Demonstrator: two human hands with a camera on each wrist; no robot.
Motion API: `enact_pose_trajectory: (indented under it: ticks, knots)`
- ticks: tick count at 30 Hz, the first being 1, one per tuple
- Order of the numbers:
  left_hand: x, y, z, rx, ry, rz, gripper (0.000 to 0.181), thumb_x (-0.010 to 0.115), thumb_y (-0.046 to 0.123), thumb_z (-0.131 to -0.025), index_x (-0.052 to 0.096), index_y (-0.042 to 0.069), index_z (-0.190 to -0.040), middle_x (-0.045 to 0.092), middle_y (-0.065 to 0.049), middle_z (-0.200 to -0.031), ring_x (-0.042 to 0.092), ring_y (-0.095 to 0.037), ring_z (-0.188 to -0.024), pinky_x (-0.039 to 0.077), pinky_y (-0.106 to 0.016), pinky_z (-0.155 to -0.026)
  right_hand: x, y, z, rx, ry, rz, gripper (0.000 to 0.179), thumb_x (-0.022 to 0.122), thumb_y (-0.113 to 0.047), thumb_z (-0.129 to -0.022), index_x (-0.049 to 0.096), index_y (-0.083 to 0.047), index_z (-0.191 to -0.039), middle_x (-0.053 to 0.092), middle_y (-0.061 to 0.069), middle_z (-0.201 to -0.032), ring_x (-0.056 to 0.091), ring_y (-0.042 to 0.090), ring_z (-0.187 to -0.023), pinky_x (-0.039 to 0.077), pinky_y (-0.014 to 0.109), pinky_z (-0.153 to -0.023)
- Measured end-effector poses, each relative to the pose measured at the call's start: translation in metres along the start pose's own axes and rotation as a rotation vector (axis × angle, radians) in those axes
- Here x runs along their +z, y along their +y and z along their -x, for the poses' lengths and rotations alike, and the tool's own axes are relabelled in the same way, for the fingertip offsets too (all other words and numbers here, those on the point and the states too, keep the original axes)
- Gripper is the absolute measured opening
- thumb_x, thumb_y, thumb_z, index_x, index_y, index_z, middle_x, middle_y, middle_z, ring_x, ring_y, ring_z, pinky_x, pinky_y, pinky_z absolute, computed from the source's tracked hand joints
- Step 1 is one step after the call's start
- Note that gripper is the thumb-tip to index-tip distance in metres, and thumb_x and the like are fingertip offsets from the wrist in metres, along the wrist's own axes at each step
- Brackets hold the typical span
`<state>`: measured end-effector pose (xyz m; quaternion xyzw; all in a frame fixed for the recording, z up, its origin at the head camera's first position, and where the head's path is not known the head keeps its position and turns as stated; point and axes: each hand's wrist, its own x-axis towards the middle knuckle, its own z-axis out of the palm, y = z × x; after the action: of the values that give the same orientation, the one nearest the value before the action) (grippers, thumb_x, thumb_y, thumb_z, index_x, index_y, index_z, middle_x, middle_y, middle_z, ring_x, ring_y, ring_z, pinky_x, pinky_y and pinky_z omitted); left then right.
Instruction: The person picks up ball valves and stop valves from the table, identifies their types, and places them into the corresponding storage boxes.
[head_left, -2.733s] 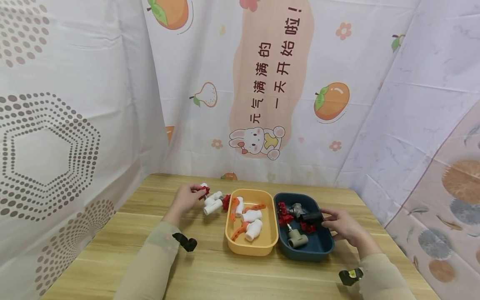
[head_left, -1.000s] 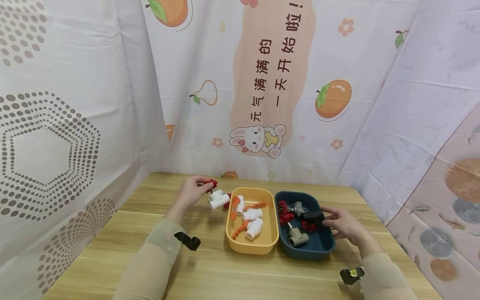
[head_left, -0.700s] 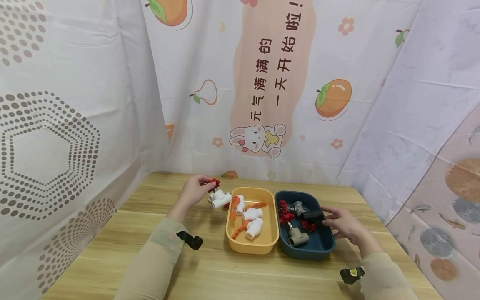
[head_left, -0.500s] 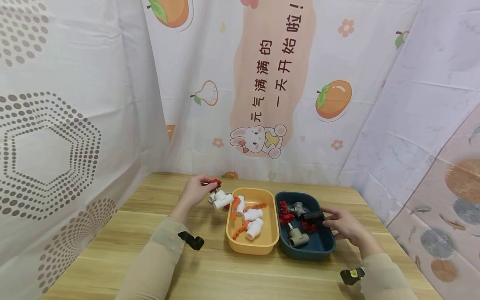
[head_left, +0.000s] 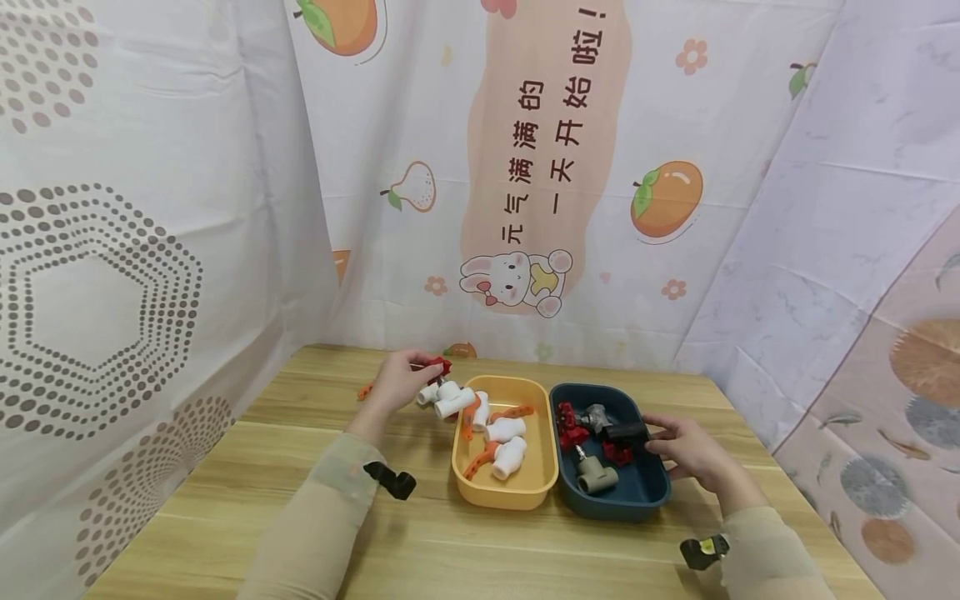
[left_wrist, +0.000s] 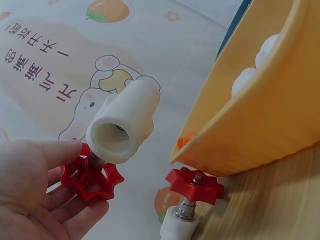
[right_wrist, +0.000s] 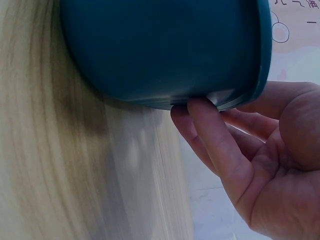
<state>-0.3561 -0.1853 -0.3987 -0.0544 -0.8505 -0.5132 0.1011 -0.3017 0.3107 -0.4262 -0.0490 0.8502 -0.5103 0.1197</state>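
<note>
My left hand [head_left: 393, 385] pinches the red handwheel [left_wrist: 92, 172] of a white stop valve [head_left: 454, 402]. In the left wrist view, the valve's open pipe end faces the camera. The valve hangs just left of the yellow bin [head_left: 502, 498], overlapping its rim in the head view. Another white valve with a red handwheel [left_wrist: 195, 185] lies beside that bin, partly hidden. My right hand [head_left: 693, 454] grips the right edge of the dark blue bin [right_wrist: 165, 50], fingertips against the outer wall and thumb at the rim.
Several white valves with orange lever handles [head_left: 510, 457] lie in the yellow bin. The blue bin, right beside it, holds a grey-brown valve [head_left: 596, 477], a black pipe piece [head_left: 624, 433] and red handwheels [head_left: 573, 435]. An orange handle [head_left: 365, 390] shows behind my left wrist. A printed curtain [head_left: 375, 283] hangs behind.
My left hand has raised the white stop valve and carried it right, up to the yellow bin's left rim. An orange handle has come into view behind that wrist. My right hand stays put.
</note>
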Motion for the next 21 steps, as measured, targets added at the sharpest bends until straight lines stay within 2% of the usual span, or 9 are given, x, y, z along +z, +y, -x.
enact_pose_trajectory:
  ticks: [21]
  knots:
    - [0.017,0.014,0.000,0.002,-0.005,0.034,0.020,0.076,0.024,-0.095,0.075,0.008,-0.105,0.072,-0.007,-0.101,0.066,-0.023,-0.094,0.056,-0.035,-0.079,0.001,-0.002,0.001,0.010,0.004,0.014,0.065,0.060,-0.005,-0.101,0.030,0.005,-0.157,0.050,0.038,-0.137,0.065,0.036,-0.110,0.060,0.051,-0.074]
